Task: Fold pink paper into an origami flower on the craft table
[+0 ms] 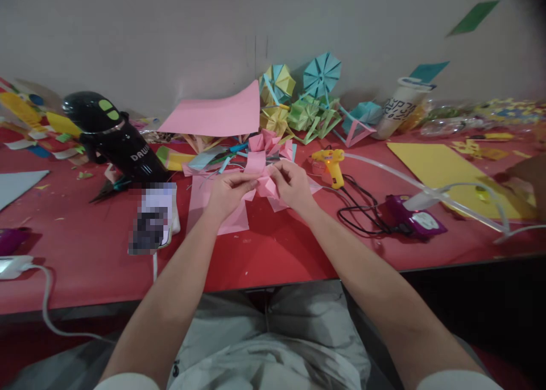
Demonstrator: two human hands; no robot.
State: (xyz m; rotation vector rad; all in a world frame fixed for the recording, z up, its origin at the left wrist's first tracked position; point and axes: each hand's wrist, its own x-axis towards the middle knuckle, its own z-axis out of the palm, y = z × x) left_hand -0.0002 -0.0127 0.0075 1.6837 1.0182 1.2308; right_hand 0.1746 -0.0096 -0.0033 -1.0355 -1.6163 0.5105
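Both my hands pinch a piece of folded pink paper [267, 184] above the middle of the table. My left hand [230, 192] grips its left side between thumb and fingers. On the right side, my right hand [292, 184] is closed on the same paper, with the fingertips partly hidden. Flat pink sheets [205, 199] lie beneath and beside my hands. Just behind them sit more folded pink pieces [273, 142]. A yellow glue gun [331, 164] lies to the right of my right hand.
A black bottle [121, 142] leans at left behind a phone [154, 219]. Paper umbrellas [322, 74] stand against the wall near a white cup [398, 108]. A purple power block [413, 216] with cables sits at right by yellow paper [447, 174]. Another person's hand [526, 179] shows at the right edge.
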